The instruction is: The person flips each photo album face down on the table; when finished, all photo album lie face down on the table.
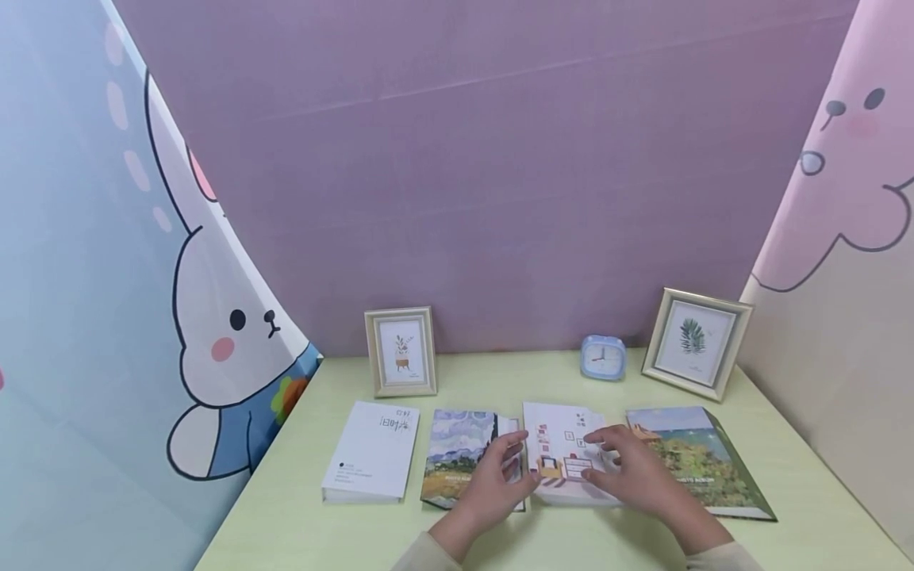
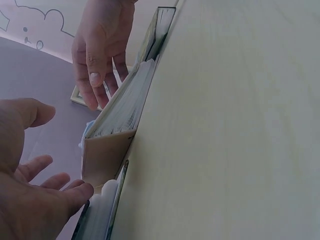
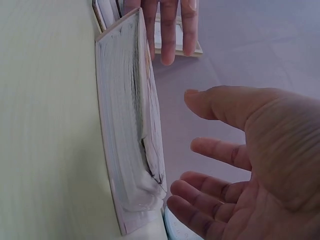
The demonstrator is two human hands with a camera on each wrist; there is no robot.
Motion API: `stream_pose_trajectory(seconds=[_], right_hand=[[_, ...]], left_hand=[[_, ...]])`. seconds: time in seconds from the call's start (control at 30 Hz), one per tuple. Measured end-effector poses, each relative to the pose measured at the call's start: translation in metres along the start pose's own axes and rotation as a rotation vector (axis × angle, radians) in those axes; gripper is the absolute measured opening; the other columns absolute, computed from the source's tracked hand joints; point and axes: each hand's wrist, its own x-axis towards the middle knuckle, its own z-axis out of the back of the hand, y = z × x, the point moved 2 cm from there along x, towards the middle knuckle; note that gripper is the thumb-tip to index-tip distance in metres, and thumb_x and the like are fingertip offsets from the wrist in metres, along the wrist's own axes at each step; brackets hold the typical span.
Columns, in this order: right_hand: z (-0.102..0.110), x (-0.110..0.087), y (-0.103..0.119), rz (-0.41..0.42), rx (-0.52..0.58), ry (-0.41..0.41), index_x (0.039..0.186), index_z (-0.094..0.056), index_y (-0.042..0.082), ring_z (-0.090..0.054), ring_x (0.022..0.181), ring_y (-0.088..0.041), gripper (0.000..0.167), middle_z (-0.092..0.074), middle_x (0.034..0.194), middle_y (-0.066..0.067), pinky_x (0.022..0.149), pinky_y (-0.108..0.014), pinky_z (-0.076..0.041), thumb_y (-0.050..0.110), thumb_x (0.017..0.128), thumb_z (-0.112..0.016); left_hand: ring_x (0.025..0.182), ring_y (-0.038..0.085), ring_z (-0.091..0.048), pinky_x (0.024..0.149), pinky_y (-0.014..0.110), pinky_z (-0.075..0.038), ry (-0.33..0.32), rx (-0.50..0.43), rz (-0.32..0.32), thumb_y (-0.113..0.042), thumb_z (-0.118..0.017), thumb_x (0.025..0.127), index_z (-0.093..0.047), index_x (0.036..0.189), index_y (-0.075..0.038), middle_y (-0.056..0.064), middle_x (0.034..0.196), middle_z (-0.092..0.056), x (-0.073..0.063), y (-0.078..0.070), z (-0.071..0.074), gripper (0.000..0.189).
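A white photo album (image 1: 564, 424) with a small room drawing on its cover lies between the two hands. My left hand (image 1: 489, 488) hovers at its left side, over the right part of a landscape-painted album (image 1: 457, 444). On the other side my right hand (image 1: 635, 476) stays above the white album's right edge. Both hands have their fingers apart and relaxed, with nothing held. The right wrist view shows the album's thick page edges (image 3: 120, 100) and a gap to the right fingers. From the left wrist, the pale spine (image 2: 102, 157) shows; whether the left fingertips touch anything is unclear.
A white album (image 1: 371, 452) lies at the left, and a seaside-painted album (image 1: 703, 456) at the right, partly behind the right hand. Behind them stand a plant picture frame (image 1: 432, 349), a blue clock (image 1: 603, 358) and a tilted leaf picture frame (image 1: 731, 349), near the purple backdrop (image 1: 500, 198).
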Motion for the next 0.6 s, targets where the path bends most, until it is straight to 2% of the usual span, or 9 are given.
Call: stream_pose_trajectory(seconds=[0.17,0.37,0.6], right_hand=[[-0.001,0.0,-0.002,0.014,-0.061,-0.003,0.122,-0.073,0.008,-0.066,0.11,-0.035,0.052,-0.064,0.125,-0.012,0.088,-0.049,-0.062,0.022,0.077,-0.094],[-0.002,-0.002,-0.005,0.063,-0.13,-0.02,0.121,-0.074,0.01,-0.065,0.108,-0.036,0.055,-0.064,0.128,-0.015,0.086,-0.051,-0.061,0.026,0.074,-0.095],[-0.002,-0.004,-0.006,0.087,-0.154,-0.018,0.12,-0.075,0.01,-0.062,0.117,-0.046,0.057,-0.064,0.13,-0.019,0.097,-0.068,-0.052,0.031,0.072,-0.097]], left_hand=[[0.148,0.041,-0.039,0.122,0.049,-0.034,0.006,-0.031,0.038,-0.021,-0.074,0.098,-0.043,0.155,-0.006,0.017,0.159,-0.043,0.001,0.007,-0.001,0.067],[0.148,0.042,-0.038,0.121,0.048,-0.035,0.01,-0.028,0.043,-0.021,-0.075,0.097,-0.044,0.155,-0.007,0.017,0.159,-0.043,0.001,0.009,-0.002,0.067],[0.147,0.045,-0.039,0.116,0.043,-0.041,0.039,-0.042,0.047,-0.019,-0.076,0.096,-0.043,0.155,-0.006,0.021,0.16,-0.04,0.002,0.012,-0.004,0.068]])
